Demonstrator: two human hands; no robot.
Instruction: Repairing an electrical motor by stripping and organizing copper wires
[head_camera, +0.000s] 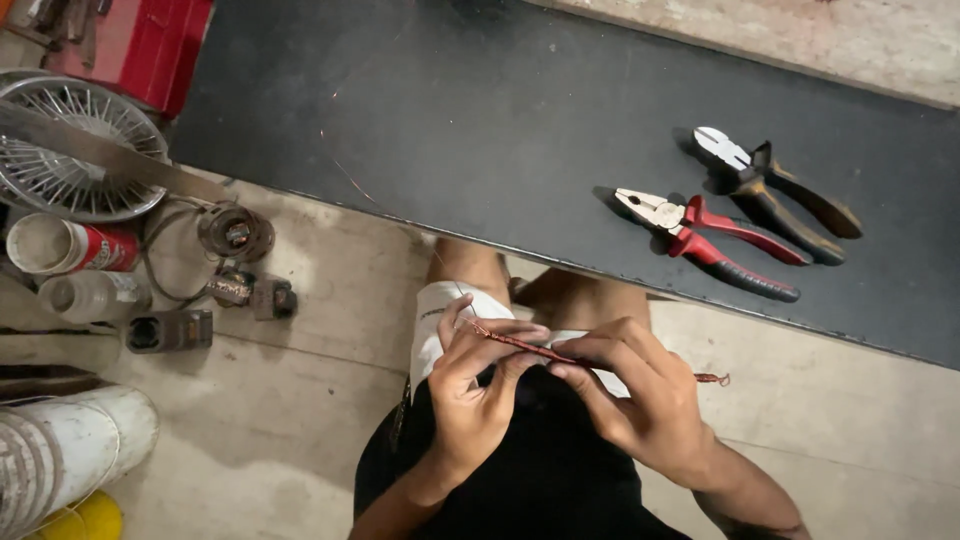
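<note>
left hand (478, 385): fingers pinched around one end of the twisted copper wire (560, 355), above the lap
right hand (640, 395): gripping the same wire further along; its far end sticks out past the knuckles
bench (500, 120): dark top, well apart from the hands
on bench: red pliers (715, 245) just beside black cutters (775, 190)
floor, left: fan guard (75, 150), spray can (70, 245)

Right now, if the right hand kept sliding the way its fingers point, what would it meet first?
Probably the left hand: the right hand points left along the twisted copper wire both pinch, with fingertips nearly touching.
</note>
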